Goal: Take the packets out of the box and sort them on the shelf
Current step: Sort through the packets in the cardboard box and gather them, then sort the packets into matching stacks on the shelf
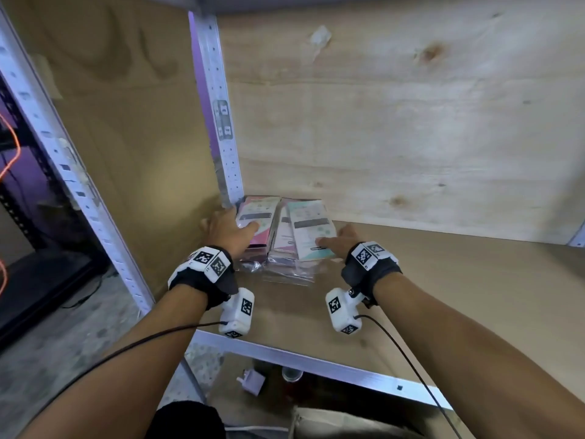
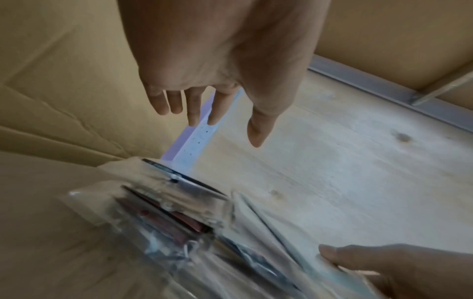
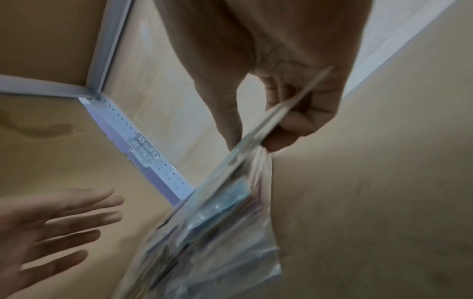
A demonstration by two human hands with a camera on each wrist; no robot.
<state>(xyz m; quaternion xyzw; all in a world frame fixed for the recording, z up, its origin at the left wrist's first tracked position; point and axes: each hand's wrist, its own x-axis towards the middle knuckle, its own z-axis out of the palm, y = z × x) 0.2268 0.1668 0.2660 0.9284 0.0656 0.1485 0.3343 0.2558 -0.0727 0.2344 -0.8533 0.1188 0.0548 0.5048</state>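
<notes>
Plastic-wrapped flat packets with pastel printed cards inside (image 1: 278,236): lying in two side-by-side stacks in the back left corner of the brown board shelf (image 1: 443,280), close against the white perforated metal upright (image 1: 221,122); the box named in the task is not clearly showing in any view.
Top packet, pale teal and white card in a clear sleeve (image 1: 311,229): sitting slightly askew on the right stack, its near end being held by the right hand (image 1: 343,240).
Right hand grip: thumb on top and curled fingers (image 3: 294,123) underneath are pinching the thin edge of the teal packet, as the right wrist view is showing.
Left hand (image 1: 231,231): lying by the left stack with fingers (image 2: 194,105) straight and spread, holding nothing; the left wrist view is showing the palm clear of the wrappers, so it seems to be hovering or only lightly touching.
Step in hand, as I judge it: laying the teal packet square on its matching stack.
Doing it well: lowering the packet flat, aligning its edges with the stack below, and bracing the left stack with the flat left hand so nothing is sliding.
Risk: the clear sleeves are looking slippery, so a hurried release could be fanning the stack toward the shelf's front edge.
Release: letting go only once the packet is resting fully on the stack.
</notes>
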